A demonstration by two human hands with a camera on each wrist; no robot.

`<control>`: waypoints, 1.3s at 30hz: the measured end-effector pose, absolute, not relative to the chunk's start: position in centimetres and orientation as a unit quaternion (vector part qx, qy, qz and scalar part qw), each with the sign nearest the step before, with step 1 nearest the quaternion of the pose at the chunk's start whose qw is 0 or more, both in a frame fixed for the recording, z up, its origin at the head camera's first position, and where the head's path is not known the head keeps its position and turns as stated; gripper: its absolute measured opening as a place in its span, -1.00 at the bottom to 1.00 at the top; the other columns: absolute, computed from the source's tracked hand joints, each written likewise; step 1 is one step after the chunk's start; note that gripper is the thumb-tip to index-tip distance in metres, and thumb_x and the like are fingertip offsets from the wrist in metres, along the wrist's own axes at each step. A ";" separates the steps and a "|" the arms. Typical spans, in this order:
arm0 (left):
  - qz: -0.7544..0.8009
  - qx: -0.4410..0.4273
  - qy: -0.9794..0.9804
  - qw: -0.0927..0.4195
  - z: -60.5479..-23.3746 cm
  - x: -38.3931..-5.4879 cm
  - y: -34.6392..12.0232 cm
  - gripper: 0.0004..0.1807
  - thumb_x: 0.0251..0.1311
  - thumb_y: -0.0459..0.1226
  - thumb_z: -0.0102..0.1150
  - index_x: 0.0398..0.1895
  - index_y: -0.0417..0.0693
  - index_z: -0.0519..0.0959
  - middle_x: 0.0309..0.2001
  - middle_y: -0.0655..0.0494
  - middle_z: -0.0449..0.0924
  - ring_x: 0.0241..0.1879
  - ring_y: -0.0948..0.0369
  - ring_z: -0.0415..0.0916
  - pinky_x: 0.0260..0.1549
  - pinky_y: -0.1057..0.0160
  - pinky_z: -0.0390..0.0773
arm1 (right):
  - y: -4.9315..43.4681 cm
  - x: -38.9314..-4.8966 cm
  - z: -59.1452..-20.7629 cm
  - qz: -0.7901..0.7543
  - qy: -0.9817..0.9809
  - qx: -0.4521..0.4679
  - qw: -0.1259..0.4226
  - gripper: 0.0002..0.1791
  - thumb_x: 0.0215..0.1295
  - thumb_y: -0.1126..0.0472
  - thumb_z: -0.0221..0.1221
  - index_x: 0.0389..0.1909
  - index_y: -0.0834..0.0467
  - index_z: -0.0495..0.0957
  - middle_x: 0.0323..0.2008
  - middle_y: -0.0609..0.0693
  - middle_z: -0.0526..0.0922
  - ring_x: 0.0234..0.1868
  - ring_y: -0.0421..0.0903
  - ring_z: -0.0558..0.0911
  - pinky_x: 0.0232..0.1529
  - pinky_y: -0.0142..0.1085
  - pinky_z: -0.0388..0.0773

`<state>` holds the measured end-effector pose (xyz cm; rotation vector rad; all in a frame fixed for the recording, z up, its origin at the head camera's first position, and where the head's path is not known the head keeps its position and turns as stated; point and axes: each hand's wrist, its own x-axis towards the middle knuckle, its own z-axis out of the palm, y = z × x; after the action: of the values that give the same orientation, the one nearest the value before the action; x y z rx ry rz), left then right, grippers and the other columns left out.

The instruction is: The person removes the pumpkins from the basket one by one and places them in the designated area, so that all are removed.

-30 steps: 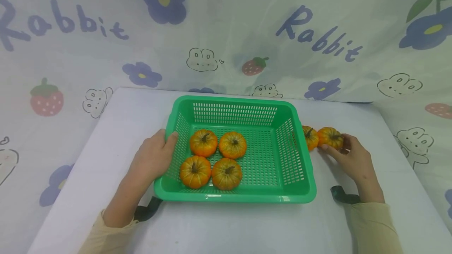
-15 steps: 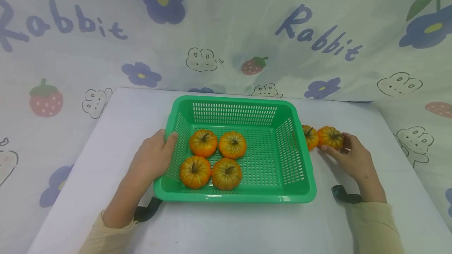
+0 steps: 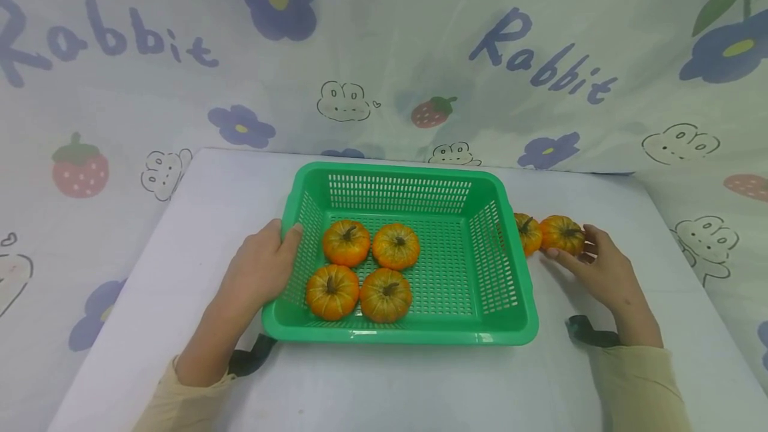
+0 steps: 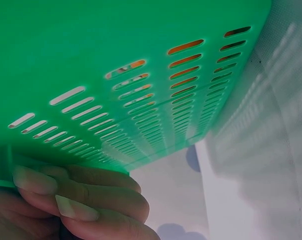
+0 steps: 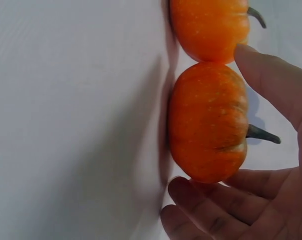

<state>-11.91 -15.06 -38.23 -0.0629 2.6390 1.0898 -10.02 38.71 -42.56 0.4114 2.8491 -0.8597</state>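
My left hand [image 3: 261, 265] grips the left rim of a green plastic basket [image 3: 408, 337], its thumb over the edge; in the left wrist view the curled fingers [image 4: 106, 200] show under the rim. Several small orange pumpkins, among them a front-left one [image 3: 332, 293], sit in the basket's left half. To the right of the basket, my right hand [image 3: 606, 275] lies loosely spread around an outer pumpkin [image 3: 562, 235]. In the right wrist view its fingertips are at one side of this pumpkin [image 5: 208, 125], while the thumb stands off near its neighbour.
Another pumpkin [image 3: 528, 233] lies between the outer one and the basket, partly hidden by the basket wall. Everything stands on a white-covered table [image 3: 420, 392]. A patterned cloth [image 3: 384, 52] with flowers and rabbits hangs close behind it.
My right hand has shifted very slightly to the right beside the outer pumpkin. The left hand, the basket and the pumpkins stay in place.
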 end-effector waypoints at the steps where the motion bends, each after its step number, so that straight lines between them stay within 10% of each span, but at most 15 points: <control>1: 0.378 -0.022 0.914 0.142 -38.2 -11.9 -15.1 -0.41 0.64 0.14 -0.34 0.07 -0.25 0.35 -0.37 -0.13 0.53 -0.60 0.10 0.59 -0.64 0.15 0.66 | 38.7 -10.0 -42.5 -0.287 0.946 0.135 0.071 0.31 0.33 -0.44 0.21 0.60 0.44 -0.19 0.46 0.58 0.15 0.36 0.55 0.33 0.21 0.42 0.40; 21: 0.374 -0.019 0.917 0.135 -38.2 -12.0 -15.3 -0.41 0.64 0.14 -0.35 0.05 -0.24 0.36 -0.36 -0.13 0.54 -0.58 0.10 0.58 -0.63 0.15 0.65 | 38.2 -9.2 -39.9 -0.303 0.946 0.114 0.007 0.09 0.48 -0.26 0.19 0.64 0.33 -0.13 0.54 0.44 0.14 0.43 0.50 0.28 0.25 0.38 0.35; 27: 0.370 -0.017 0.919 0.136 -38.4 -12.1 -15.1 -0.42 0.64 0.13 -0.35 0.05 -0.24 0.37 -0.34 -0.13 0.54 -0.55 0.09 0.56 -0.61 0.15 0.63 | 36.8 -7.7 -37.8 -0.319 0.943 0.083 -0.055 -0.03 0.48 -0.15 0.25 0.68 0.11 -0.04 0.57 0.23 0.22 0.48 0.33 0.31 0.41 -0.17 0.32; 32: 0.373 -0.019 0.918 0.135 -38.4 -12.0 -15.1 -0.43 0.65 0.12 -0.34 0.07 -0.24 0.37 -0.34 -0.14 0.55 -0.55 0.09 0.57 -0.62 0.15 0.64 | 35.1 -6.9 -36.5 -0.345 0.934 0.042 -0.085 -0.10 0.47 -0.02 0.31 0.67 -0.04 0.04 0.55 0.13 0.29 0.50 0.17 0.35 0.17 -0.75 0.23; 39: 0.378 -0.023 0.915 0.139 -38.3 -11.8 -15.1 -0.45 0.65 0.11 -0.31 0.05 -0.23 0.37 -0.35 -0.13 0.54 -0.55 0.09 0.57 -0.62 0.15 0.65 | 32.3 -5.4 -35.0 -0.360 0.926 -0.054 -0.102 -0.06 0.35 0.26 0.42 0.64 -0.15 0.14 0.52 0.06 0.35 0.37 -0.49 0.34 0.17 -0.74 0.27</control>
<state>-11.84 -15.14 -38.31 -0.0657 2.6463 1.0918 -5.45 32.31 -35.00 -0.1822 3.1133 -1.2110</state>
